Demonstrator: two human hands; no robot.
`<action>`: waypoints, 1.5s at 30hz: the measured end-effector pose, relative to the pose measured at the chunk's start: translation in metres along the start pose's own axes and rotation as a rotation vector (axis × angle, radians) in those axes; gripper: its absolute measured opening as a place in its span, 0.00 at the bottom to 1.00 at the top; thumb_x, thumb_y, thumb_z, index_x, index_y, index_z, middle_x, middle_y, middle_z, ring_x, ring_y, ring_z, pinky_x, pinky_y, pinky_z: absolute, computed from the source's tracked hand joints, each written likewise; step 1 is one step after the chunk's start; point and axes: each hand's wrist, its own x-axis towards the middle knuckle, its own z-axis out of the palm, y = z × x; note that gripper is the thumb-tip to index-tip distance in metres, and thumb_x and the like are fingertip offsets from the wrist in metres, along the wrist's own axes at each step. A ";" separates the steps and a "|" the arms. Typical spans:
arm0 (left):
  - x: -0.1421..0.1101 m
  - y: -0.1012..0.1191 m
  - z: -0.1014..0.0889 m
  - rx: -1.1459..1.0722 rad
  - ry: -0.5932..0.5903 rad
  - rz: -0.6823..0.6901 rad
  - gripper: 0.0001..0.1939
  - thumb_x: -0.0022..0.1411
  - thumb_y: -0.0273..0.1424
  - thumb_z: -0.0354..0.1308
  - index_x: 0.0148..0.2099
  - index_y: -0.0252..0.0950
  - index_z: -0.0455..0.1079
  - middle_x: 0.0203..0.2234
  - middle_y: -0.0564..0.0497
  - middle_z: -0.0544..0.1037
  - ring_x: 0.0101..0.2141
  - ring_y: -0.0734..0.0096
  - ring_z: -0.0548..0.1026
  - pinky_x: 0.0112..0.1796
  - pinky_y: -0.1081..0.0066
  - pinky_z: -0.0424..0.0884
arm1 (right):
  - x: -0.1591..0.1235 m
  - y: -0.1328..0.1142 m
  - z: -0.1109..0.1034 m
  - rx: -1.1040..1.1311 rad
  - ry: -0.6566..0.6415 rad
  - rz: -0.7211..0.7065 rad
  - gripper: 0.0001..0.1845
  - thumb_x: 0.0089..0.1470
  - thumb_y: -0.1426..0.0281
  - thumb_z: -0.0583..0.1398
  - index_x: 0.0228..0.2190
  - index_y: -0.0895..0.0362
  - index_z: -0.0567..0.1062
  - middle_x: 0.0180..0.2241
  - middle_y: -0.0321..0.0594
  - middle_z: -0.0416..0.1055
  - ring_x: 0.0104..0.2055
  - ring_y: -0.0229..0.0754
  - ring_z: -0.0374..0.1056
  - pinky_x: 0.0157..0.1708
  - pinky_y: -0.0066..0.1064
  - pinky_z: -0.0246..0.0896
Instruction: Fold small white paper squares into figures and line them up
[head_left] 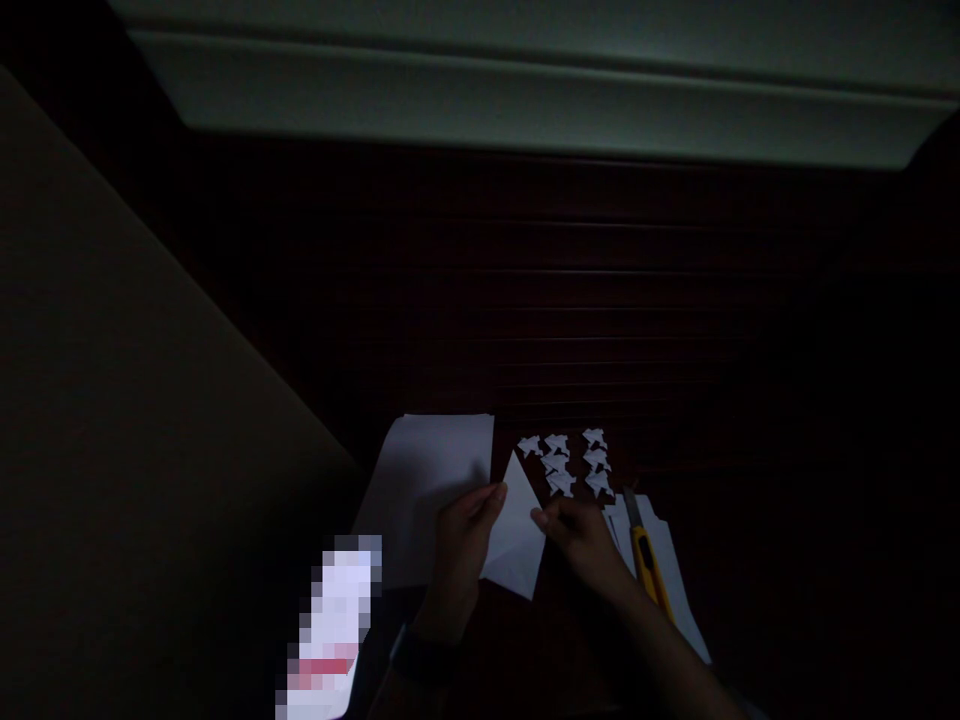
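Observation:
A folded sheet of white paper [517,540], pointed at its top, is held up between my two hands. My left hand [466,525] pinches its left edge between thumb and fingers. On the opposite edge, my right hand [574,530] grips the paper with its thumb and bent fingers. Just beyond the hands lie several small folded paper figures [556,462], set out in rows on the dark surface. Left of the folded paper rests a stack of white sheets [439,450], partly covered by my left hand and its shadow.
Beside my right forearm, a yellow utility knife [646,560] with its blade out lies on white paper pieces [679,560]. A bright, blurred-out screen [330,620] stands at lower left. A pale wall [150,400] rises on the left, and the scene is very dim.

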 end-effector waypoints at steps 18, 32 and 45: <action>-0.006 0.017 -0.005 -0.127 -0.412 -0.208 0.18 0.50 0.39 0.63 0.40 0.32 0.75 0.32 0.43 0.81 0.33 0.60 0.78 0.32 0.68 0.72 | 0.007 -0.002 -0.025 0.506 -0.090 0.142 0.14 0.41 0.66 0.67 0.33 0.58 0.78 0.26 0.38 0.75 0.27 0.39 0.68 0.30 0.31 0.61; -0.008 0.017 -0.007 -0.130 -0.306 -0.303 0.16 0.50 0.36 0.61 0.41 0.34 0.74 0.35 0.43 0.80 0.34 0.62 0.78 0.30 0.71 0.71 | 0.008 -0.003 -0.031 0.497 -0.097 0.145 0.10 0.41 0.67 0.66 0.29 0.57 0.80 0.29 0.41 0.76 0.32 0.43 0.69 0.35 0.33 0.62; -0.006 0.015 -0.003 -0.193 -0.290 -0.279 0.23 0.51 0.37 0.62 0.49 0.32 0.71 0.36 0.42 0.80 0.34 0.60 0.78 0.32 0.68 0.72 | 0.007 -0.011 -0.021 0.581 -0.102 0.105 0.18 0.44 0.66 0.66 0.40 0.55 0.76 0.32 0.39 0.74 0.34 0.41 0.69 0.35 0.32 0.62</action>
